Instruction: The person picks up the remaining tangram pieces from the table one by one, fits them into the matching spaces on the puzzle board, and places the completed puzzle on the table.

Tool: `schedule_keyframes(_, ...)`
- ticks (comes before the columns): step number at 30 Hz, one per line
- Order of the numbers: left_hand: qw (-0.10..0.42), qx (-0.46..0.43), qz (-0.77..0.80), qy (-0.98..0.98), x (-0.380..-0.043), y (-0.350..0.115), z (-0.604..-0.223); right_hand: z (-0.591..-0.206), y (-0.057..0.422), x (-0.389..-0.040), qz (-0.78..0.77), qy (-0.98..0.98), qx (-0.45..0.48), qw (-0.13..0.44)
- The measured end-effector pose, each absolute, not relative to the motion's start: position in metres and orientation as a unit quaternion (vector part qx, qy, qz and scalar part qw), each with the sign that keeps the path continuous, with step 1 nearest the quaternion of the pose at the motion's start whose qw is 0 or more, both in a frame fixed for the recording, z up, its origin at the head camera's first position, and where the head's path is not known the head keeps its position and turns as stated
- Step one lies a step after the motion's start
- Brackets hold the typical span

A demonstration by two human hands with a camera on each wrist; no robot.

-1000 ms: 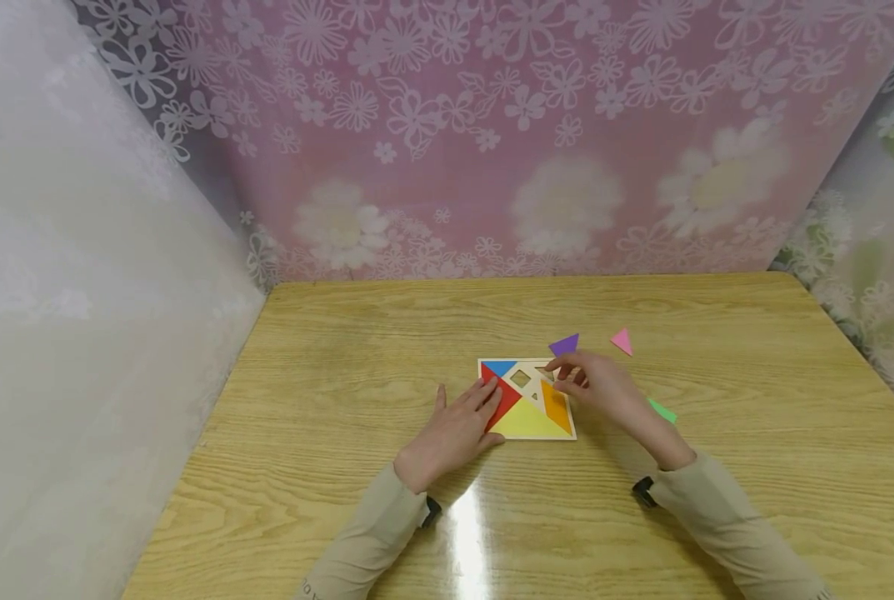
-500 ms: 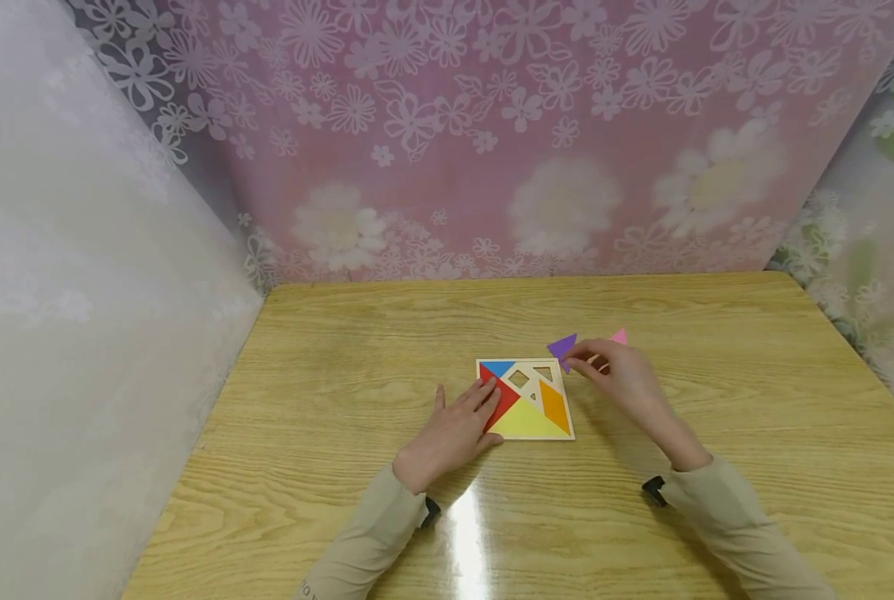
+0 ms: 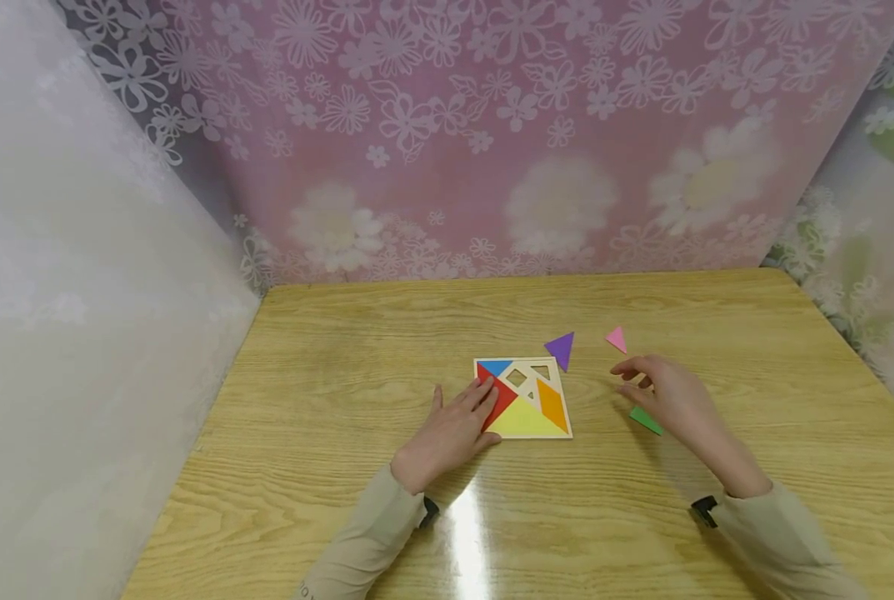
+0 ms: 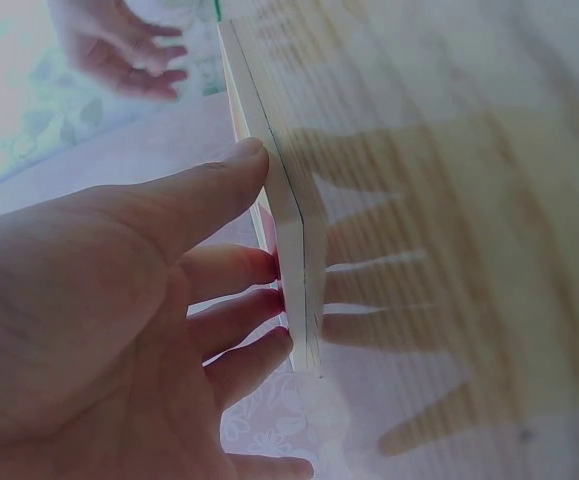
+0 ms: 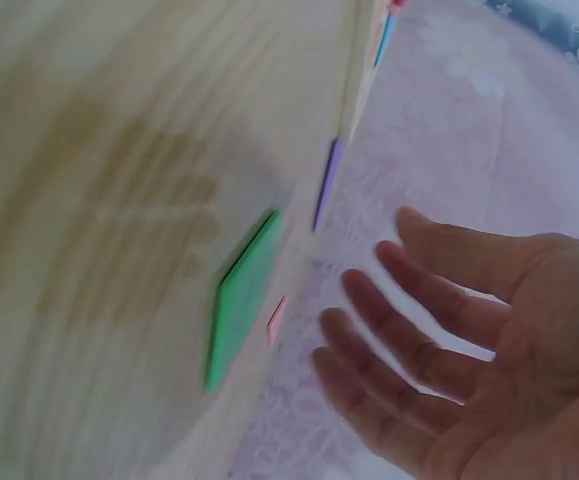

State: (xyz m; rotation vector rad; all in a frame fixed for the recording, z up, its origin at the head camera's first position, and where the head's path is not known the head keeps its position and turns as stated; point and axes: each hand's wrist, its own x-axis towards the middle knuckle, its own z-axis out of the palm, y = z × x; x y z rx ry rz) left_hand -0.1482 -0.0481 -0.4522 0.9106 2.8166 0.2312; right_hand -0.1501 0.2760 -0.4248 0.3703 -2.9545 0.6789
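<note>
My left hand [image 3: 450,433] rests on the left part of a wooden tangram board [image 3: 525,374], fingers extended over the red triangle [image 3: 501,403] and thumb at the near edge. In the left wrist view the thumb [image 4: 209,190] and fingertips meet the board's edge. A yellow triangle [image 3: 527,422], orange parallelogram [image 3: 552,407] and blue triangle [image 3: 495,367] also lie in it; a square hole and a triangular hole show bare table. My right hand [image 3: 675,396], holding nothing, hovers with loosely bent fingers by a green piece [image 3: 645,420], partly covering it in the head view.
A purple triangle [image 3: 561,348] lies at the board's far right corner, overlapping its edge in this view. Farther right is a small pink triangle [image 3: 617,338]. The wooden table [image 3: 342,358] meets a flowered pink curtain [image 3: 447,167] at the back.
My right hand has gone from the board's upper right, past the purple triangle, rightward to above the green piece. My left hand has stayed on the board.
</note>
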Motion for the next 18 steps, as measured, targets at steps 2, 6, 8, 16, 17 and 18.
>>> schedule_keyframes(2,0.087,0.305,0.081,0.945,-0.148,-0.048,-0.452,-0.427,0.283,-0.145,0.202,-0.971,0.121,0.033)
schedule_keyframes(6,0.09,0.304,0.083,0.945,-0.148,-0.048,-0.451,-0.43,0.294,-0.137,0.156,-0.98,0.119,0.004)
schedule_keyframes(8,0.089,0.305,0.082,0.945,-0.148,-0.048,-0.451,-0.432,0.298,-0.135,0.141,-0.983,0.115,-0.014)
schedule_keyframes(16,0.088,0.304,0.083,0.945,-0.148,-0.048,-0.452,-0.44,0.303,-0.133,0.136,-0.984,0.112,-0.024)
schedule_keyframes(17,0.088,0.304,0.082,0.945,-0.148,-0.048,-0.452,-0.441,0.304,-0.134,0.143,-0.983,0.113,-0.022)
schedule_keyframes(18,0.088,0.304,0.081,0.945,-0.148,-0.047,-0.452,-0.442,0.305,-0.135,0.151,-0.982,0.115,-0.022)
